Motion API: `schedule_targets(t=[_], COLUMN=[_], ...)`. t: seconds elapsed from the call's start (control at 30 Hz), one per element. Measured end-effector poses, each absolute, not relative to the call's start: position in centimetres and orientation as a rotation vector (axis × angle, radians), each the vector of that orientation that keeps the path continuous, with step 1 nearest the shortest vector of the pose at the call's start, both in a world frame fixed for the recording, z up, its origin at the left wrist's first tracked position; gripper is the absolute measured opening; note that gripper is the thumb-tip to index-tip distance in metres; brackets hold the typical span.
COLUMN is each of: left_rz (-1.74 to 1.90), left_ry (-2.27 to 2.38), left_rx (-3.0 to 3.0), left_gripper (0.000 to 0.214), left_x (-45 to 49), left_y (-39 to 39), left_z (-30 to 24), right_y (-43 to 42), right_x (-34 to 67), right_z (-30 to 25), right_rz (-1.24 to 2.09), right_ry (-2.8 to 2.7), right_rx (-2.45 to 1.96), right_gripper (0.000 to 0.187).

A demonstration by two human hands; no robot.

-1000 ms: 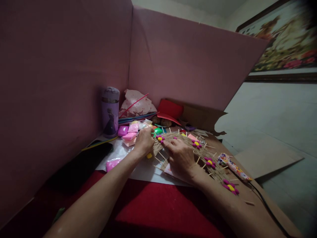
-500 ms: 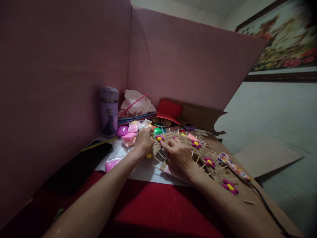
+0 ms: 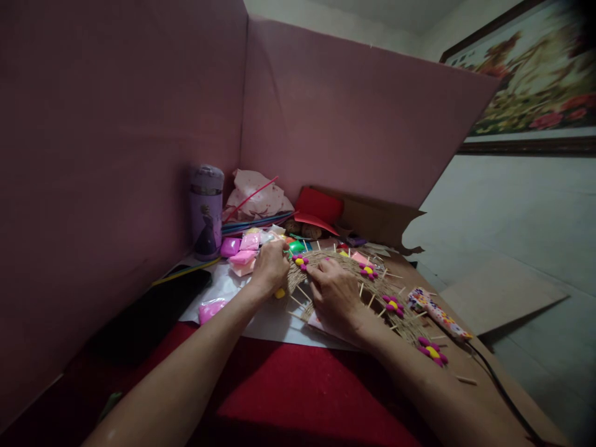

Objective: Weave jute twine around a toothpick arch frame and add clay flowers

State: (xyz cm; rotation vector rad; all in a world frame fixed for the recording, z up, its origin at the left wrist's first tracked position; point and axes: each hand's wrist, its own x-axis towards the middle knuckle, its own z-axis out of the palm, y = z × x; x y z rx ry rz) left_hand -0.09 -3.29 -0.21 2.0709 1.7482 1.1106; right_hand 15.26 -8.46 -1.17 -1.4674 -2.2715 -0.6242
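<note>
A ring-shaped piece woven from brown twine, with thin wooden sticks poking out around its edges, lies on the table. Purple flowers with yellow centres, including a lower one and a far-left one, sit along the weave. At the ring's left edge, my left hand is closed, its fingertips partly hidden. My right hand rests over the middle of the weave, fingers curled, the index fingertip just beside the far-left flower. Whatever lies under that palm is hidden. A bit of purple shows behind its knuckles.
Packets of coloured clay lie at the back left beside a purple tumbler. A flower-patterned glue gun with a black cord is at the right. Red paper and cardboard stand behind; a dark flat object lies left.
My right index finger has drawn back slightly from the far-left flower and bent more. My left hand stays at the ring's edge.
</note>
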Motion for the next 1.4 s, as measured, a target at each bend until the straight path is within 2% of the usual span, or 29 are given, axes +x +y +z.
schedule_targets(t=[0.53,0.73,1.4], left_rz=[1.117,1.108,1.099], left_ry=[1.732,1.739,1.762], left_rx=[2.067,2.062,2.062], left_gripper=[0.026,0.028,0.028], left_x=[0.0,0.0,0.0], left_y=[-3.6,-3.4,-3.6], left_z=[-0.1,-0.3,-0.1], right_y=[-8.1,-7.1,-6.9], right_x=[15.9,15.8,15.9], right_z=[-0.6,-0.6,-0.7], right_rz=[-0.612,-0.564,-0.537], right_ry=[-2.208,-2.201,-2.193], right_rx=[-1.503,-1.495,-1.459], right_gripper=[0.015,0.022,0.023])
